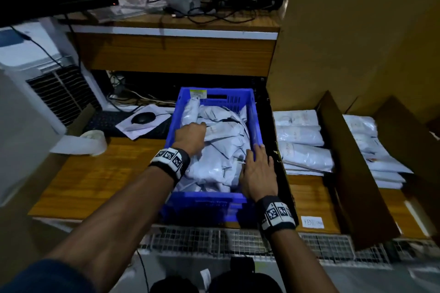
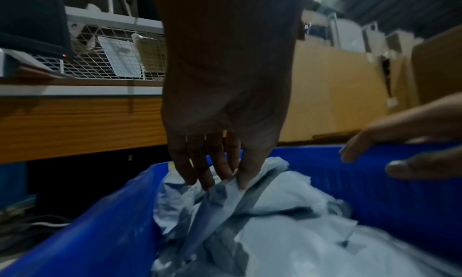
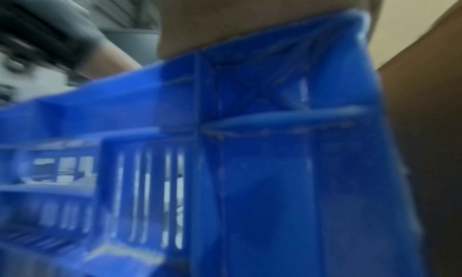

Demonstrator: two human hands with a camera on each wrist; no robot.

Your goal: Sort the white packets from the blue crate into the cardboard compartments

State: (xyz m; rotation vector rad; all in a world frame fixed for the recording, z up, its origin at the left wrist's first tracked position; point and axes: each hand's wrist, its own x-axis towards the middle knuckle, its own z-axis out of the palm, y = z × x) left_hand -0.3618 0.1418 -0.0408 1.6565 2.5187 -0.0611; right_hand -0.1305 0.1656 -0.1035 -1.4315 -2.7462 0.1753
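Head view: picking step; right hand (image 1: 258,175) lies flat, fingers straight, on the blue crate (image 1: 258,123) rim, steadying it. Farther in, left hand (image 2: 222,158) pinches one white packet (image 2: 225,198) atop the pile. Next: lift it clear, carry right to the cardboard compartments (image 1: 333,135).

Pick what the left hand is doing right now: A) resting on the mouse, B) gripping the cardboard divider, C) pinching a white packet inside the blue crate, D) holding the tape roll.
C: the left hand reaches into the blue crate, its fingers pinching a fold of a white packet.
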